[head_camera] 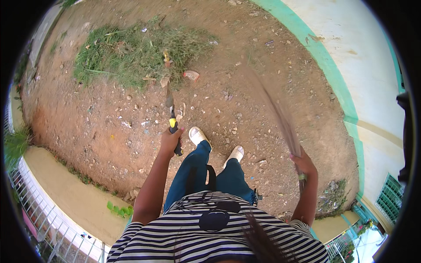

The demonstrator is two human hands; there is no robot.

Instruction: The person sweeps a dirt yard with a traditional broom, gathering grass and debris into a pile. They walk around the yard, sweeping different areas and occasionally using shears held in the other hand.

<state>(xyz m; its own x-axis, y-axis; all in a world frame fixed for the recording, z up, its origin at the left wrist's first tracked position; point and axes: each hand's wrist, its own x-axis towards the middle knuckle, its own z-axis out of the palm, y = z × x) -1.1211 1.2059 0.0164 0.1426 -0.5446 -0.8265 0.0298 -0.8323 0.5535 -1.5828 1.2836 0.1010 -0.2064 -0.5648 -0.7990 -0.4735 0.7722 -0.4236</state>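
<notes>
My left hand (pixel 171 141) is closed around the black and yellow handle of a hand tool (pixel 173 123), which looks like a garden trowel. Its narrow metal blade points away from me, toward a heap of cut grass (pixel 131 54). Beyond the blade lie a pale scrap (pixel 164 81) and a yellowish bit of litter (pixel 166 56); whether the blade touches them I cannot tell. My right hand (pixel 304 163) grips a bundled stick broom (pixel 284 123), bound with a green band near the hand. The broom's far end is blurred over the bare soil.
A red and white wrapper (pixel 191 75) lies at the heap's near edge. Stones and litter dot the brown dirt (pixel 204 111). A white and green wall (pixel 342 82) curves along the right. A low tan wall (pixel 65 184) with a metal railing (pixel 62 236) borders the lower left.
</notes>
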